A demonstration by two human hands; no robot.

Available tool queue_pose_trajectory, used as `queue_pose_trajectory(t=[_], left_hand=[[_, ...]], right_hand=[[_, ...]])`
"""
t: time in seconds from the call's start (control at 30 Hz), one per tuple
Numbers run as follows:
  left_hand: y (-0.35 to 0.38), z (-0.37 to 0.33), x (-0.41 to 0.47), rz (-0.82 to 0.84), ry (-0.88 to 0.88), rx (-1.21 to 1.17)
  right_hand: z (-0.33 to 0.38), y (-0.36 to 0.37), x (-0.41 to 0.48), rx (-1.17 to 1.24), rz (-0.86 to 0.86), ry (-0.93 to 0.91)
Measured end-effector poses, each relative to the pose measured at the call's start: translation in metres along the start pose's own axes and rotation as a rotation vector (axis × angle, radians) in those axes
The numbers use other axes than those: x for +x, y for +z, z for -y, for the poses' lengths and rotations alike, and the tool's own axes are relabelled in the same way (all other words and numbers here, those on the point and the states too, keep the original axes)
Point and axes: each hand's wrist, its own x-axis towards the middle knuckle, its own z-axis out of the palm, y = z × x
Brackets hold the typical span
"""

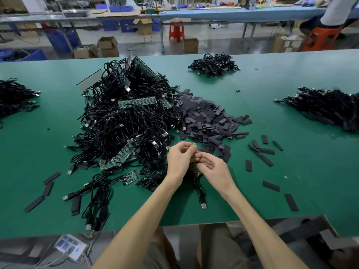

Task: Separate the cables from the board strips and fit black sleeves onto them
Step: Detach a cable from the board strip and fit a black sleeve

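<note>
My left hand [179, 158] and my right hand [210, 167] meet above the green table [291, 171], both gripping one small green board strip [194, 167] that is mostly hidden between them. Its top corner pokes out above my left fingers. Black cables [201, 193] hang from the strip toward me and end in USB plugs. A big tangle of cables and board strips [124, 121] lies to the left behind my hands. Right of it sits a heap of flat black sleeves [207, 117].
Loose sleeves [261, 152] lie scattered right and left of my hands. Finished cable piles sit at the far centre [214, 64], right [328, 107] and left edge [15, 98]. A small board piece with cables [130, 177] lies near left. The table's front edge is close.
</note>
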Motion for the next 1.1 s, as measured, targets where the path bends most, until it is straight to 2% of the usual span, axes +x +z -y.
queue_pose_trajectory(t=[0.13,0.3,0.47,0.57,0.7,0.87,1.1], left_hand=[[-0.013,0.0,0.015,-0.047,0.045,0.056],[-0.038,0.006,0.024,-0.041,0.115,0.224],[-0.051,0.005,0.027,-0.004,0.143,0.277],[-0.052,0.005,0.022,0.014,0.16,0.305],[-0.037,-0.004,0.012,0.073,0.171,0.274],[-0.007,0.005,-0.003,0.283,0.118,0.2],[-0.004,0.016,-0.009,0.116,0.181,0.2]], right_hand=[[0.0,0.002,-0.002,0.098,-0.079,-0.041],[0.004,0.009,-0.009,-0.071,-0.06,-0.196],[0.003,0.001,-0.006,-0.121,-0.369,-0.157],[0.001,-0.002,-0.001,-0.142,-0.43,-0.05],[-0.006,-0.017,0.012,-0.31,-0.364,-0.046],[-0.014,-0.014,0.021,-0.597,-0.152,-0.209],[-0.019,-0.01,0.017,-0.712,-0.046,-0.315]])
